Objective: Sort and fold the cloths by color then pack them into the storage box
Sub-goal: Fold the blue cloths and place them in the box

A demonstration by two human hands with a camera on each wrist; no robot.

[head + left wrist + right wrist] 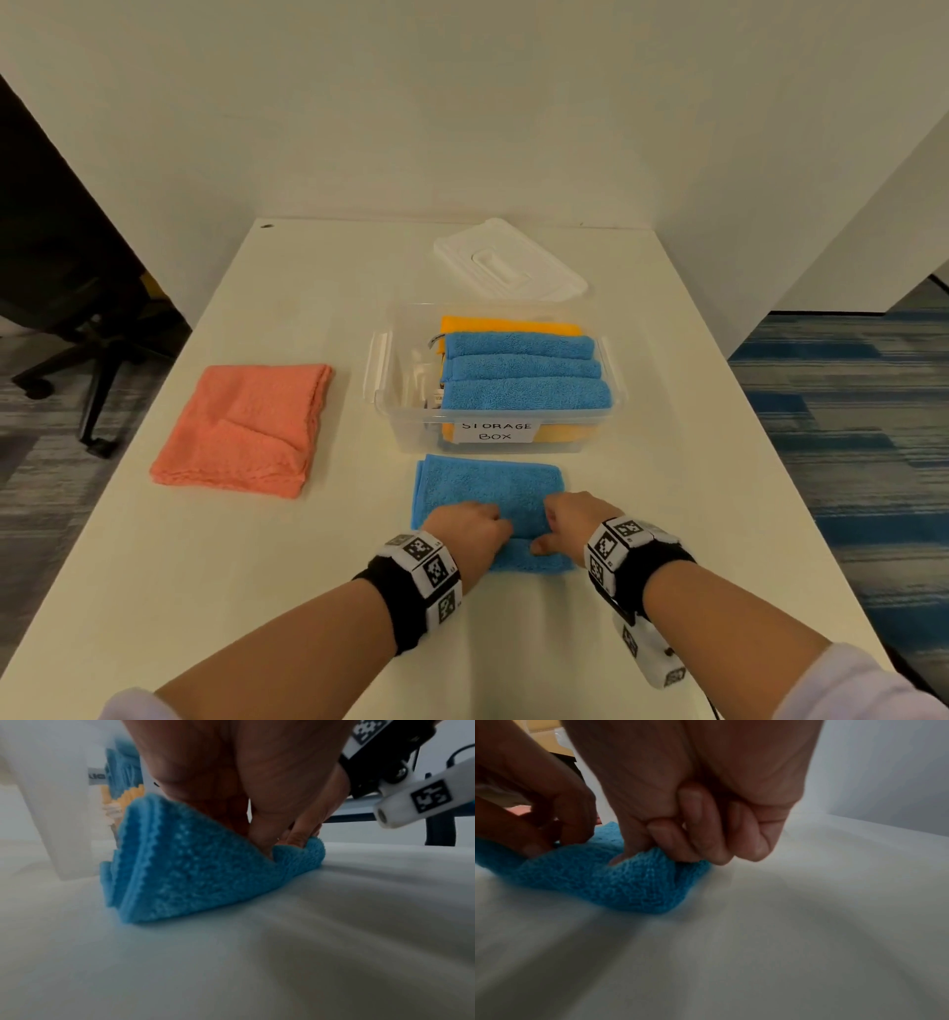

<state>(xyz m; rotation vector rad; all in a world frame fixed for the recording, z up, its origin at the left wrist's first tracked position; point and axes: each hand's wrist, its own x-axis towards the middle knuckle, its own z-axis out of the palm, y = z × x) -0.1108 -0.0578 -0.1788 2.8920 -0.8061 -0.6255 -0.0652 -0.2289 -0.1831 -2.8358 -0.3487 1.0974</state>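
Both hands are down on a folded blue cloth (488,488) lying on the white table (318,565) just in front of the clear storage box (493,442): the left hand (470,529) and the right hand (570,516) each pinch its near edge with curled fingers, lifting it off the tabletop. The box holds rolled blue cloths (521,370) on top of a yellow cloth (508,325). A folded salmon-pink cloth (246,429) lies to the left, and the white lid (508,259) sits behind the box.
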